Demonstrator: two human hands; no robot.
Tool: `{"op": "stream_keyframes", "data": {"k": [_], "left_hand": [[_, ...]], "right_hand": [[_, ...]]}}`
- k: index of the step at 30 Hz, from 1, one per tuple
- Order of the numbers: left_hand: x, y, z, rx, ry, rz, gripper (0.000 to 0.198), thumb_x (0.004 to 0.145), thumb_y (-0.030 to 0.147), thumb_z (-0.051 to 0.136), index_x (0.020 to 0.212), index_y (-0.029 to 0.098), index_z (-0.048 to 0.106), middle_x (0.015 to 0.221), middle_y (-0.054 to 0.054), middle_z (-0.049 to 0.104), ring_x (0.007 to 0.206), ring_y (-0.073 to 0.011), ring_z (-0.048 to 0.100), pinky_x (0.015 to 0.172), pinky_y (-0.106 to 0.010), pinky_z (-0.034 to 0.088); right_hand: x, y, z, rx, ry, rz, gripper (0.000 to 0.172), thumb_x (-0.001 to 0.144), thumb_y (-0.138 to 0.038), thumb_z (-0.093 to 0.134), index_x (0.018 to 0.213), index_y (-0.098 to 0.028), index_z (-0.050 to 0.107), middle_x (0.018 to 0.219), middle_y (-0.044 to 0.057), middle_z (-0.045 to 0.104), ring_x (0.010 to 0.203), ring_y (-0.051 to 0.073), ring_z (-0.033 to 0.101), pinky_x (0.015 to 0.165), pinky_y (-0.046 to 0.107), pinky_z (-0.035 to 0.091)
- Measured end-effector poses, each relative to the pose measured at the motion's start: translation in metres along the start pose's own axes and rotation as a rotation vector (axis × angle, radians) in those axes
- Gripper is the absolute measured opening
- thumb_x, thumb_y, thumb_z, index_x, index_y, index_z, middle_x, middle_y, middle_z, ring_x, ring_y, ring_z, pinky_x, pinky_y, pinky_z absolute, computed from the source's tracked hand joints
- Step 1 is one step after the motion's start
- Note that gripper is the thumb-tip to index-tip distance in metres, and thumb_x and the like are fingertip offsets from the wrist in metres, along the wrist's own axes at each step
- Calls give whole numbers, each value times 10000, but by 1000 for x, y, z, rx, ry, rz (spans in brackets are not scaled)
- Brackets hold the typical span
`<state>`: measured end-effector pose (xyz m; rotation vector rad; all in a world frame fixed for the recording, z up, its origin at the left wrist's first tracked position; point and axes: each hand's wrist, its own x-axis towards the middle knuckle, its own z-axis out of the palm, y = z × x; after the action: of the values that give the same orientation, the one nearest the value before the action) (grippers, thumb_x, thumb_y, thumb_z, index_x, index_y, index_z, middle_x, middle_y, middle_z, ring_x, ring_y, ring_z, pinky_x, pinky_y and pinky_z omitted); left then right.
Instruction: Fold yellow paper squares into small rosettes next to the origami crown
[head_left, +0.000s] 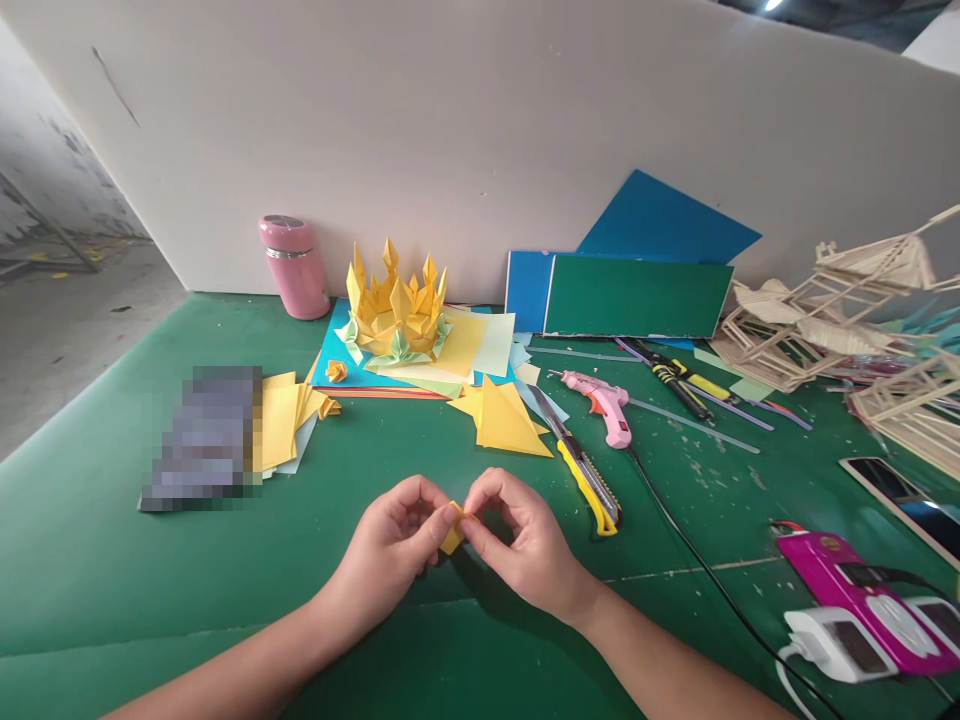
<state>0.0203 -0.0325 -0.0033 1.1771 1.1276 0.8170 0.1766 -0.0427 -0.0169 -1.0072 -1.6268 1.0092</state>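
Note:
My left hand (390, 545) and my right hand (517, 545) meet over the green table (112, 580), both pinching a small folded yellow paper piece (452, 538) between fingertips. Most of the piece is hidden by my fingers. Just beyond my hands lie folded yellow paper triangles (504, 418). Further back stands a yellow origami crown (395, 305) on a stack of coloured sheets (480, 345). More yellow folded sheets (289, 420) lie to the left, and a tiny folded yellow piece (337, 371) sits near the stack.
A yellow utility knife (587, 477) and pink glue gun (604, 402) with black cord lie right of my hands. A pink flask (292, 265) stands by the wall. Blue and green boards (637, 290), wooden stick models (847, 320), a magenta power bank (862, 600) and a phone (904, 500) sit right.

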Motion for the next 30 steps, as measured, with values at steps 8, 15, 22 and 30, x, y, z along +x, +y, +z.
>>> {"op": "stream_keyframes", "data": {"k": [8, 15, 22, 30], "left_hand": [[1, -5, 1, -18, -8, -34, 342, 667, 478, 694, 730, 164, 574, 538, 61, 515, 456, -71, 429, 445, -192, 375], [3, -4, 2, -7, 10, -51, 324, 652, 451, 706, 678, 163, 561, 474, 73, 505, 421, -64, 423, 425, -188, 366], [0, -8, 2, 21, -15, -47, 344, 650, 459, 711, 641, 161, 540, 457, 74, 504, 394, -58, 434, 403, -180, 370], [2, 0, 1, -50, -53, -112, 407, 613, 522, 720, 681, 148, 573, 478, 58, 556, 417, -69, 486, 434, -191, 412]], "right_hand": [[1, -1, -1, 140, 55, 125, 118, 796, -253, 588, 774, -212, 480, 719, -22, 476, 649, 121, 507, 602, 242, 467], [2, 1, -2, 87, 26, 88, 52, 795, -239, 575, 829, -203, 562, 763, 9, 563, 698, 145, 563, 646, 272, 495], [3, -2, -2, -85, 90, -62, 117, 805, -187, 579, 689, -191, 595, 672, 7, 568, 627, 141, 553, 586, 259, 481], [1, 2, -2, -189, 161, -200, 98, 835, -182, 604, 753, -206, 653, 685, 13, 627, 638, 146, 595, 599, 261, 505]]}}
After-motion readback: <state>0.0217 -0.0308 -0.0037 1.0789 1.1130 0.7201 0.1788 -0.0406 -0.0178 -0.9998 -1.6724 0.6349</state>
